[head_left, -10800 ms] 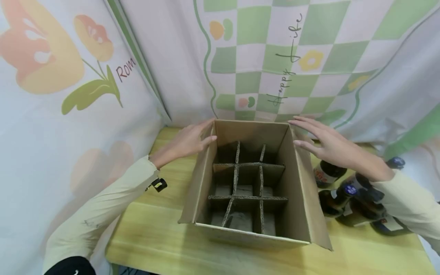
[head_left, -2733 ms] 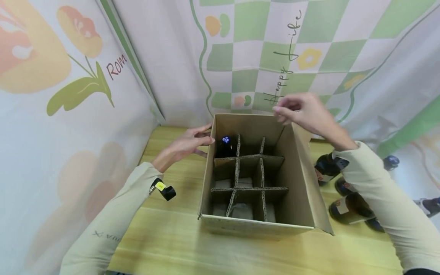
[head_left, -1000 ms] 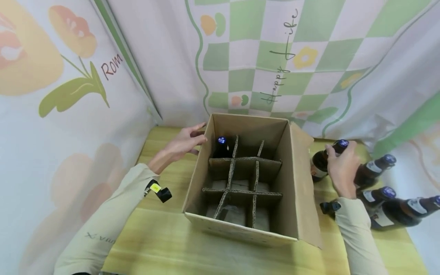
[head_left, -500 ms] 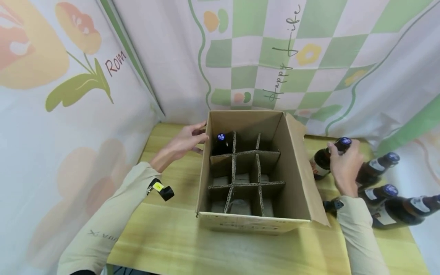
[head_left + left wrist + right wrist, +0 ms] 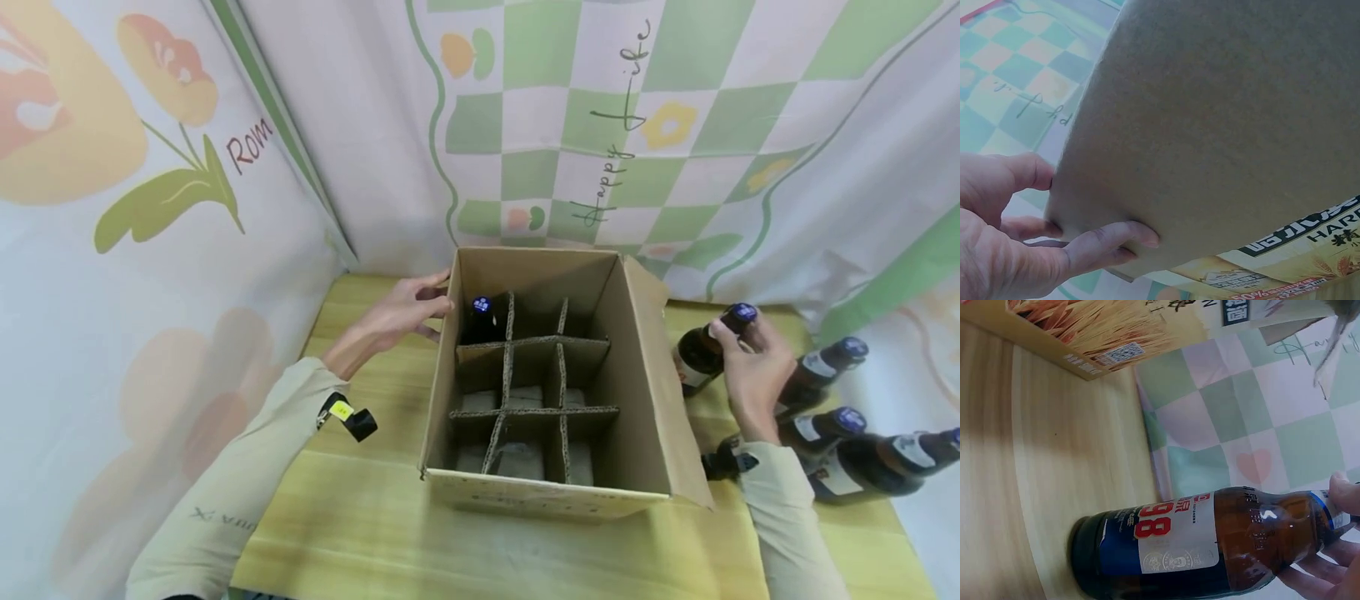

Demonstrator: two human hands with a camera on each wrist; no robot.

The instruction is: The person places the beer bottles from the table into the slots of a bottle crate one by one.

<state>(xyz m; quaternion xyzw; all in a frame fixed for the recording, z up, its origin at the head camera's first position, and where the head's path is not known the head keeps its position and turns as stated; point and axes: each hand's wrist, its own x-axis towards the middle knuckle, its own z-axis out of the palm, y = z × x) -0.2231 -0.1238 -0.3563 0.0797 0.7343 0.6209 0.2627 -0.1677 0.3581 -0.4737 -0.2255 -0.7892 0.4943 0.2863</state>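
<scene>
A cardboard box (image 5: 543,487) with crossed dividers stands upright on the table, its top open. One bottle with a blue cap (image 5: 482,307) sits in its far-left compartment. At the box's far-left edge, my left hand (image 5: 397,317) pinches the cardboard, thumb (image 5: 1119,240) on the outer face and fingertips at the edge. To the right of the box, my right hand (image 5: 753,371) grips a brown beer bottle (image 5: 699,360) by its neck. In the right wrist view that beer bottle (image 5: 1179,540) shows a white and blue label with red digits, its base at the wooden tabletop.
Several more brown bottles (image 5: 862,467) stand on the right side of the wooden table (image 5: 352,500), beside and behind the right forearm. The box's right flap (image 5: 667,383) is folded outward, between the box and the bottles. A patterned curtain (image 5: 540,117) hangs close behind the table.
Since the earliest frame, a bottle has come into the far-left compartment. My right hand has gone from above the box to a bottle neck on the right; my left stays at the box.
</scene>
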